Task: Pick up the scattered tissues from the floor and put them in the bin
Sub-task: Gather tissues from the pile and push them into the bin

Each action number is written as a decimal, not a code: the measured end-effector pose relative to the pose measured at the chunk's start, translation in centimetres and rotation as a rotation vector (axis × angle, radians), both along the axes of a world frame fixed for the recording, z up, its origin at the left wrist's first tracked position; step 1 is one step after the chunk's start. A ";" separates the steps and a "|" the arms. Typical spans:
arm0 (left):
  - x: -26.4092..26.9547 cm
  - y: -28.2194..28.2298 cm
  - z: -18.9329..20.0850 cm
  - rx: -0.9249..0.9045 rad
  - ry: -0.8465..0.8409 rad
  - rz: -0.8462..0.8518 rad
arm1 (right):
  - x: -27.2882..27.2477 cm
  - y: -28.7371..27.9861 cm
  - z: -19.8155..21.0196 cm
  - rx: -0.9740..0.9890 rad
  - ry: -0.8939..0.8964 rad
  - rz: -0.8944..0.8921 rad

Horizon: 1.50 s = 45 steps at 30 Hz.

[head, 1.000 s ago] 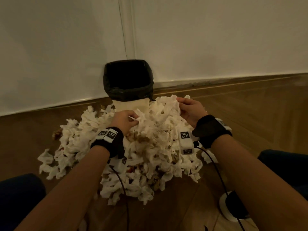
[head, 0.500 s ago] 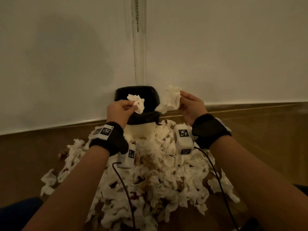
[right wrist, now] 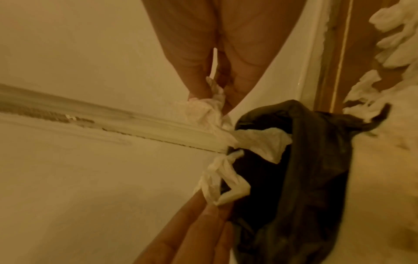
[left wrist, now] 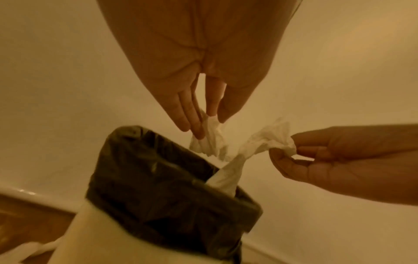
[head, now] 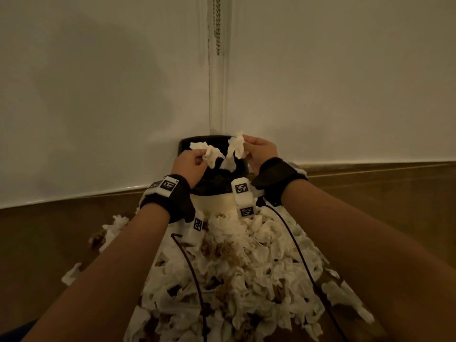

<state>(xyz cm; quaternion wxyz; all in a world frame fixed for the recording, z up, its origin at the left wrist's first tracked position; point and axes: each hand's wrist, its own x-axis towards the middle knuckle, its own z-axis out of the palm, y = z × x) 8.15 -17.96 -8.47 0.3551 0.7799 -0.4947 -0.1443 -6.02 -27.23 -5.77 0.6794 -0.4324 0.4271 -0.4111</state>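
Note:
A cream bin with a black liner (head: 214, 186) stands in the wall corner. A big heap of crumpled white tissues (head: 234, 267) lies on the wooden floor in front of it. My left hand (head: 200, 156) pinches one tissue (head: 209, 153) above the bin's mouth. My right hand (head: 246, 147) pinches a second tissue (head: 234, 149) just beside it. The left wrist view shows my left fingertips (left wrist: 199, 125) on their tissue (left wrist: 210, 141), over the liner (left wrist: 158, 178). In the right wrist view, the right hand's tissue (right wrist: 260, 142) hangs at the liner's rim (right wrist: 316, 151).
White walls meet behind the bin, with a bead chain (head: 217, 25) hanging in the corner. A skirting strip (head: 74, 196) runs along the floor. Black cables (head: 192, 272) from my wristbands trail over the heap. Loose tissues (head: 71, 274) lie at the left.
Both hands have lifted off the heap, each with a tissue, and have moved up and forward over the bin's mouth. They now hold the tissues closer together.

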 end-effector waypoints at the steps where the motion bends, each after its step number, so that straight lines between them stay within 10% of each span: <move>1: 0.0 0.0 -0.8 0.037 0.017 -0.007 | 0.3 -0.1 -0.8 -0.013 0.073 0.004; 14: -1.2 1.0 -2.5 -0.119 0.109 -0.010 | -1.9 0.5 -4.3 -0.017 0.231 -0.001; 22: -4.2 3.6 -7.3 0.174 0.068 -0.135 | -7.0 4.8 -10.7 -0.050 0.559 0.126; 35: -8.2 5.7 -16.4 0.624 -0.565 -0.458 | -8.3 10.4 -17.7 -0.091 0.823 0.295; 40: -8.2 4.7 -16.1 0.654 -0.447 -0.456 | -8.3 10.6 -18.1 -0.121 0.824 0.303; 45: -5.9 4.0 -13.0 0.291 0.071 -0.184 | -7.6 10.4 -18.3 -0.189 0.875 0.290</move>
